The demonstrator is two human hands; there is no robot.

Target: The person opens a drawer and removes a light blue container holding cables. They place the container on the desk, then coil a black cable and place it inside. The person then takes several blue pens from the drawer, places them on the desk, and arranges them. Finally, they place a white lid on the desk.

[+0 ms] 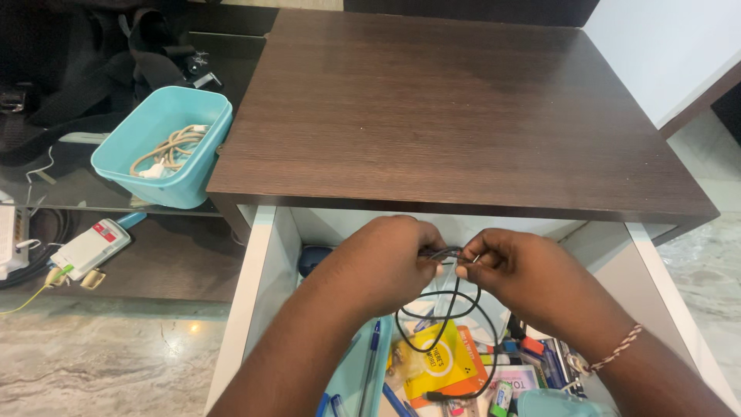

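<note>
**Over the open drawer, both hands on a black cable**

Above the open drawer [262, 255], left hand [378, 266] and right hand [525, 274] pinch a black cable [448, 309], its loops hanging over a yellow packet [440, 363]. Beyond the drawer: brown desktop [455, 108], then teal tub [166, 143] at its left.

A lived-in room of a home, seen from above a dark wood-grain desk [455, 116] whose white pull-out drawer [258, 293] stands open, crammed with household odds and ends: pens [373, 363], a yellow packet [440, 363] and other small stationery. Polished marble-look flooring [100, 363] runs alongside. To the side, a low glass-topped shelf [77, 189] carries a turquoise plastic tub [166, 147] of coiled cream cables [166, 150], with a dark bag [77, 77] slumped behind it and a white charger block [89, 247] with loose cords beneath, the ordinary clutter of a domestic study corner.
</note>
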